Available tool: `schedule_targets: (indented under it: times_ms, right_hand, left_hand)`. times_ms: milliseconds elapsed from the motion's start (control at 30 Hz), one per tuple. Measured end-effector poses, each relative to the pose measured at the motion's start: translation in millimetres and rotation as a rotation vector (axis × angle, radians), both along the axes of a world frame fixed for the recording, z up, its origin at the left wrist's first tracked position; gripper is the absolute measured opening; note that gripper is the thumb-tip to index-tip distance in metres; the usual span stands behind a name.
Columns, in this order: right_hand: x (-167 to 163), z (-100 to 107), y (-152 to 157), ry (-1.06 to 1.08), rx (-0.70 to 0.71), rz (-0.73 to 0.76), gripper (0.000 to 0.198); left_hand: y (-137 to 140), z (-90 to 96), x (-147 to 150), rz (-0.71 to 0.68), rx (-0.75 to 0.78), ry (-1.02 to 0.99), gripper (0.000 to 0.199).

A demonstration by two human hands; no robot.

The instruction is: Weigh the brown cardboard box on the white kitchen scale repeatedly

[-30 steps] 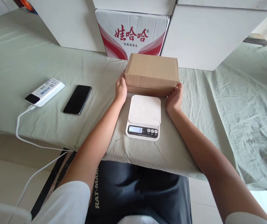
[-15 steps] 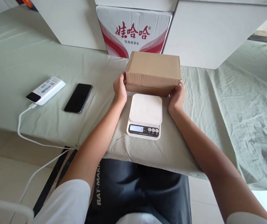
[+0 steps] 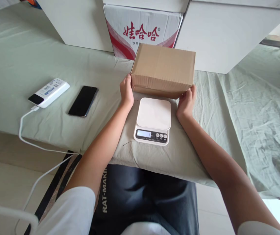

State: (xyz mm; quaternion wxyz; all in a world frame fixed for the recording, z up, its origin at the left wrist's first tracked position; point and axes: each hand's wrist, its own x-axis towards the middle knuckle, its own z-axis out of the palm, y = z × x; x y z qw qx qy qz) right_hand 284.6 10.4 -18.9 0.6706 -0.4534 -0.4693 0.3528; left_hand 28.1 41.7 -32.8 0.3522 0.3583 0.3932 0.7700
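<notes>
Between my two hands is a brown cardboard box (image 3: 164,65), slightly tilted, just behind the scale. My left hand (image 3: 126,89) grips its left side, with the fingers partly hidden behind it. At the lower right corner, my right hand (image 3: 187,99) holds the box, its fingers curled under that edge. A white digital kitchen scale (image 3: 154,114) lies flat between my forearms, its pan bare. Its lit display (image 3: 144,133) shows what looks like a 1. Whether the box's underside touches the cloth is hard to make out.
On the left lie a black smartphone (image 3: 83,101) and a white power bank (image 3: 49,93) with a white cable (image 3: 21,125) running off the table edge. Behind the box stand a red-and-white printed carton (image 3: 120,32) and white panels (image 3: 203,39). A green cloth (image 3: 100,68) covers the table.
The box has risen a little and tipped, its top now turned more toward me, with both hands still on it. The scale's display now shows a digit more clearly.
</notes>
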Motion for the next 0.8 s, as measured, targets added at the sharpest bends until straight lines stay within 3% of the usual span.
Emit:
schedule_targets:
  times_ms: [233,467,600,700,800]
  right_hand:
    - [-0.2,-1.4,-0.8,0.066,-0.022,0.005,0.02]
    - [0.9,4.3,-3.9,0.071,-0.133,0.017,0.012]
    - [21.4,6.1,-39.6,-0.071,-0.14,0.004,0.043]
    - [41.6,4.6,-89.7,-0.372,-0.025,0.231,0.078]
    - [52.0,2.1,-137.5,-0.674,0.056,0.404,0.092]
  left_hand:
    - [-1.2,1.1,2.6,-0.034,-0.064,0.012,0.057]
    - [12.7,-13.4,-7.7,-0.066,-0.135,0.035,0.057]
    - [19.9,-18.8,-12.3,-0.114,-0.064,0.058,0.063]
    - [23.2,-21.6,-13.7,-0.11,-0.034,0.064,0.066]
    - [22.7,-21.2,-12.2,-0.095,-0.009,0.043,0.067]
